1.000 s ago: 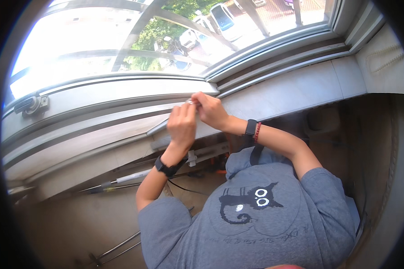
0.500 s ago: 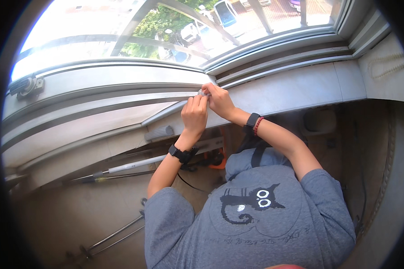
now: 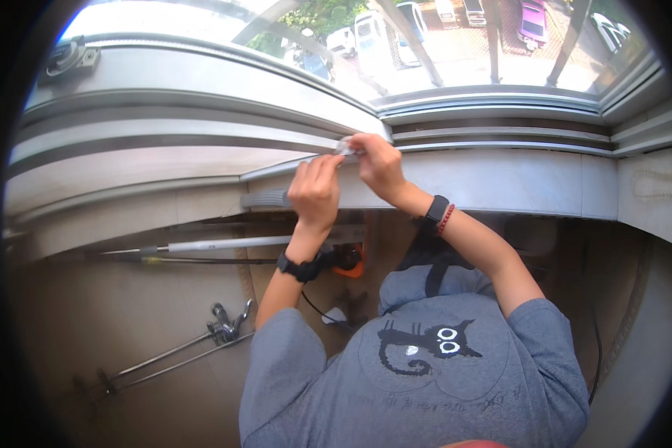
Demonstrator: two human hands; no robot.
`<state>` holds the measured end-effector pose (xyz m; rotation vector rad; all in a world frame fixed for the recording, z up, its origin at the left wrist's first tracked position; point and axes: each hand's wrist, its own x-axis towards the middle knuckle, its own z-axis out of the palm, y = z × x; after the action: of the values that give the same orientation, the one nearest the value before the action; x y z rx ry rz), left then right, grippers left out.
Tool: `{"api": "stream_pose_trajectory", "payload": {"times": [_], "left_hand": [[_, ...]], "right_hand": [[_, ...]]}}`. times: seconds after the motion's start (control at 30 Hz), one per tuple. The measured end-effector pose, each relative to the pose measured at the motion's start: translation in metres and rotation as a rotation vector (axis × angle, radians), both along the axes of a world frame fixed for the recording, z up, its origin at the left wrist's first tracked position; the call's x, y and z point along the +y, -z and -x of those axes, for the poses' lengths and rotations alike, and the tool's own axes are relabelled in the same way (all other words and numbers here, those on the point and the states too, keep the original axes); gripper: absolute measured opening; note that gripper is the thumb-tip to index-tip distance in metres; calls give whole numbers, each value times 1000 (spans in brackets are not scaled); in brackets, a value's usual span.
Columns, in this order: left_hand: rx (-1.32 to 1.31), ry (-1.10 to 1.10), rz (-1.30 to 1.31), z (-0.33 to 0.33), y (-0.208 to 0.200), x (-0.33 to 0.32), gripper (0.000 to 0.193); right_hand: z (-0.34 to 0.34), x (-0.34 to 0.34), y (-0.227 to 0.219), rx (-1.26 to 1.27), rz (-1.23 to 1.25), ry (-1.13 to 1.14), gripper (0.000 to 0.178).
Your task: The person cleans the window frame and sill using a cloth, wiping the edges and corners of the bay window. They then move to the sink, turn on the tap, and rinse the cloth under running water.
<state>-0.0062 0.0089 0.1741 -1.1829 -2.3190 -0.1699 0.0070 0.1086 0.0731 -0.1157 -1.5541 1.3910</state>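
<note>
A small whitish, shiny, crumpled-looking piece (image 3: 346,147) is pinched in the fingertips of my right hand (image 3: 381,166); its kind is too small to make out. Just below and to the left, my left hand (image 3: 315,193) has its fingers bent together, their tips at the lower edge of that piece. Both hands are raised at the end of the slid-open window sash (image 3: 224,133), close to the window track (image 3: 500,134). My fingers partly cover the piece.
Below the track runs a pale tiled sill (image 3: 493,179), with a grey ribbed object (image 3: 266,198) on it. A white pole (image 3: 231,244) lies beneath, and a metal tap fitting (image 3: 228,322) is at lower left. Window bars (image 3: 407,45) stand outside, with parked cars beyond.
The view has shifted, so the window and sill appear more level. My hands have drawn slightly apart, the right one keeping the whitish piece at its fingertips.
</note>
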Motion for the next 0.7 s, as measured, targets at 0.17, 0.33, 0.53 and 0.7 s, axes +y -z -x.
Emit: {"api": "stream_pose_trajectory", "payload": {"times": [0.17, 0.33, 0.53, 0.7], "left_hand": [[-42, -23, -38, 2, 28, -4, 16], [50, -82, -177, -2, -5, 3, 21], [-15, -111, -166, -3, 22, 8, 20], [-214, -121, -38, -4, 69, 2, 15]], "right_hand": [[-5, 7, 14, -50, -61, -75, 24], [-7, 10, -41, 2, -67, -81, 25], [6, 9, -6, 30, -63, 43, 29], [-7, 5, 45, -197, -207, -64, 27]]}}
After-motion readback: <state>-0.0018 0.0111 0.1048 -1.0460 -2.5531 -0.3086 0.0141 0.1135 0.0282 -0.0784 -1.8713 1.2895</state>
